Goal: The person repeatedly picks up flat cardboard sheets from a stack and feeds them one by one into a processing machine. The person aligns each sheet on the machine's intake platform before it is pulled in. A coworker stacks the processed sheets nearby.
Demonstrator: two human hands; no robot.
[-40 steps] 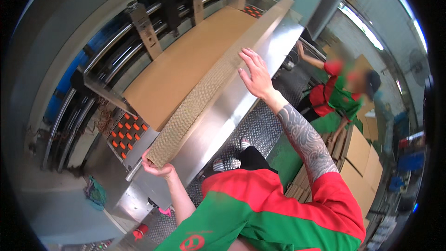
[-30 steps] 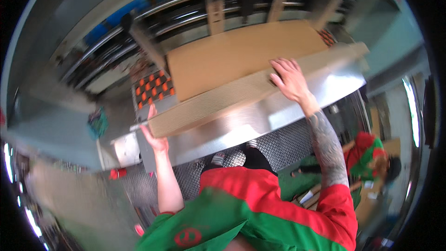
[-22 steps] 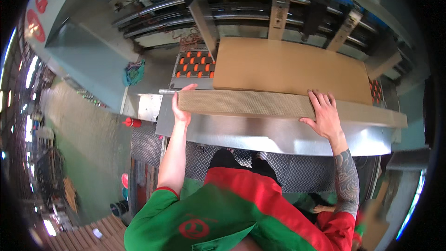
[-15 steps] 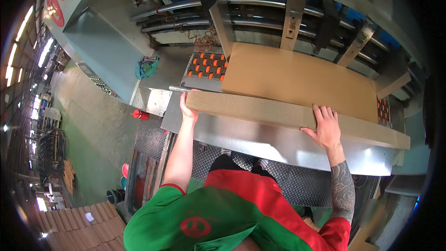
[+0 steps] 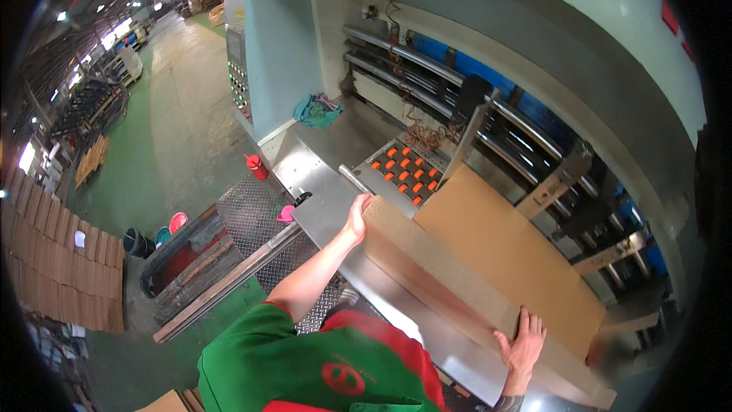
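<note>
A stack of brown corrugated cardboard sheets (image 5: 442,263) lies slantwise across a metal ledge, its fluted edges showing. At its near left end, my left hand (image 5: 357,220) is curled round the corner, its fingers partly hidden behind the cardboard. Farther right along the same stack rests my right hand (image 5: 524,342), with fingers spread and the thumb apart on the edge. Just beyond the stack, a flat brown cardboard sheet (image 5: 507,240) lies in the machine against upright metal guides (image 5: 553,183).
Orange rollers (image 5: 404,170) sit left of the sheet, near a teal rag (image 5: 318,110). A red bottle (image 5: 257,167) stands by the metal ledge (image 5: 324,206). Tread-plate flooring (image 5: 248,214), a long rail (image 5: 229,282) and piled cardboard (image 5: 65,252) lie to the left.
The view has swung left, bringing more of the floor and piled cardboard in. Both hands stay at about the same places on the stack.
</note>
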